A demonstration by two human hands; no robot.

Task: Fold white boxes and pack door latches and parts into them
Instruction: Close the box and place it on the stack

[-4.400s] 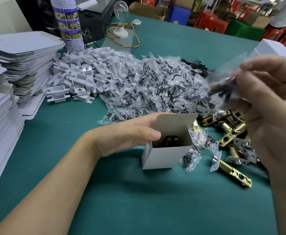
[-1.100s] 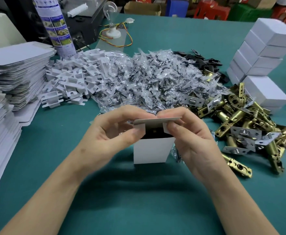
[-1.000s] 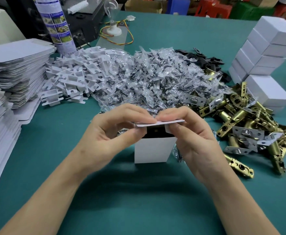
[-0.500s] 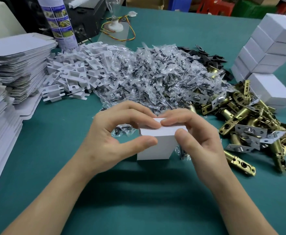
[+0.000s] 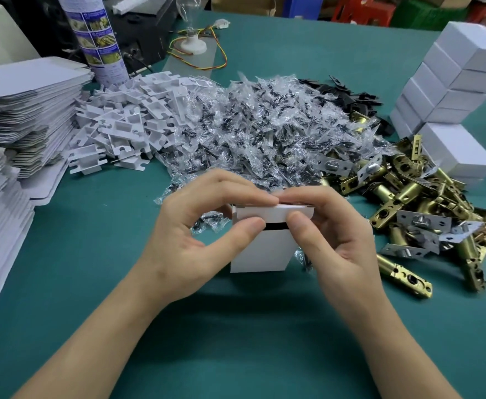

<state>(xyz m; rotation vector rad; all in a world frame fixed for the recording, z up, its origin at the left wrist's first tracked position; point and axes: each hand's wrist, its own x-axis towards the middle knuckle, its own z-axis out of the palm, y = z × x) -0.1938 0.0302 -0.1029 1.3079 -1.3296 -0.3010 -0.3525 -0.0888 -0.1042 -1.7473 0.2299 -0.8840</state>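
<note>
A small white box (image 5: pixel 260 251) stands upright on the green table, in the middle. My left hand (image 5: pixel 198 234) and my right hand (image 5: pixel 331 234) both pinch its top lid flap (image 5: pixel 270 212) between thumb and fingers. The flap is bent down over the opening, and a dark gap shows under its front edge. Brass door latches (image 5: pixel 414 203) lie in a heap to the right. Clear bags of dark screws (image 5: pixel 264 133) are piled behind the box. What is inside the box is hidden.
Stacks of flat white box blanks (image 5: pixel 20 110) fill the left edge. White cardboard inserts (image 5: pixel 121 125) lie behind them. Closed white boxes (image 5: pixel 454 90) are stacked at the right. A spray can (image 5: pixel 97 38) and a light bulb (image 5: pixel 190 27) stand at the back.
My right hand dropped a screw bag and joined the left on the box. Together they folded the lid flap down over the opening; the tuck edge now points downward at the front.
</note>
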